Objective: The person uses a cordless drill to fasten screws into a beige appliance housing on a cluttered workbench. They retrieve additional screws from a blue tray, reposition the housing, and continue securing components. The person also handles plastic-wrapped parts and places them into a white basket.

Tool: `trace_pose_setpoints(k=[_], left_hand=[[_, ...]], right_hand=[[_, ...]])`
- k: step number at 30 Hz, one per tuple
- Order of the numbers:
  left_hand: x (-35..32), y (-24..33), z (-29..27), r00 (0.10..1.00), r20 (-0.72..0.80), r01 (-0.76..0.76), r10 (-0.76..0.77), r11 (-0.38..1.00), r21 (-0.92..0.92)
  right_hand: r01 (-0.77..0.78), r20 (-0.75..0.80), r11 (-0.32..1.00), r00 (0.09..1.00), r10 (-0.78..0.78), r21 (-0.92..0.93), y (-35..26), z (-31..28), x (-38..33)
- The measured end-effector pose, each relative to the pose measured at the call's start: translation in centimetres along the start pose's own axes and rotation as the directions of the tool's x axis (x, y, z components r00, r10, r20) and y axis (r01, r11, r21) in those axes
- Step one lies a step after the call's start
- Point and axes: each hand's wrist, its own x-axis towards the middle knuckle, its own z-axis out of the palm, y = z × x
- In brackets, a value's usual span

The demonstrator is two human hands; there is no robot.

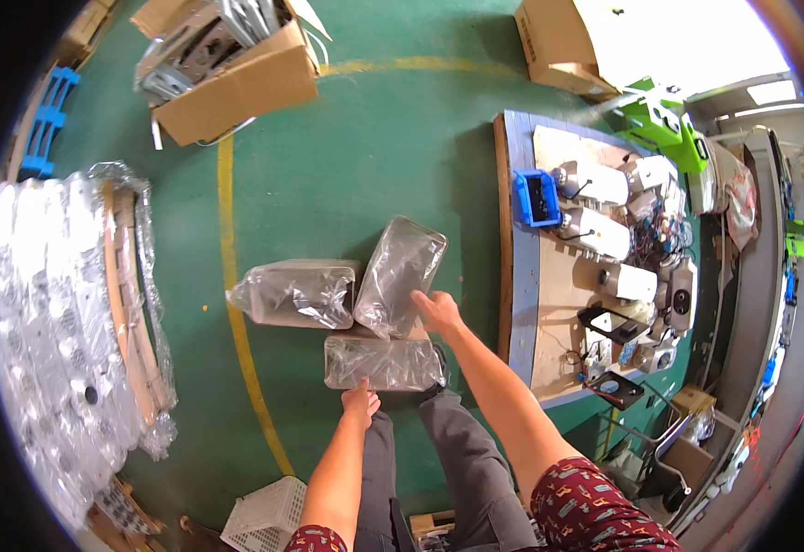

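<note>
Three grey box-shaped housings in clear plastic wrap stand close together on the green floor in front of me. With its thumb against the near edge, my left hand [360, 402] grips the nearest wrapped housing [379, 362], which lies crosswise by my feet. My right hand [437, 311] has hold of the right side of a tilted wrapped housing [402, 274], thumb on the film and the other fingers partly hidden. Left of that one lies another wrapped housing [299, 294], its loose film bunched at the left end. Neither hand touches it.
A workbench [520, 276] at right carries camera-like units and a blue bin [536, 199]. Film-wrapped stacked goods [57, 313] stand at left. An open carton [241, 87] of metal parts is at far left; a white basket [264, 515] is near my left leg.
</note>
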Motion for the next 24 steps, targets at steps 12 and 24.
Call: trace_pose_setpoints(k=[12, 24], left_hand=[[5.4, -2.8, -0.8, 0.98, 0.176, -0.029, 0.087, 0.951, -0.307], [-7.1, -0.8, -8.8, 0.986, 0.083, -0.139, 0.144, 0.988, -0.062]], right_hand=[[0.057, -0.206, 0.973, 0.973, -0.105, -0.225, 2.2, 2.6, 3.6], [0.318, -0.31, 0.888, 0.852, -0.421, -0.332, 8.8, -11.5, -13.8]])
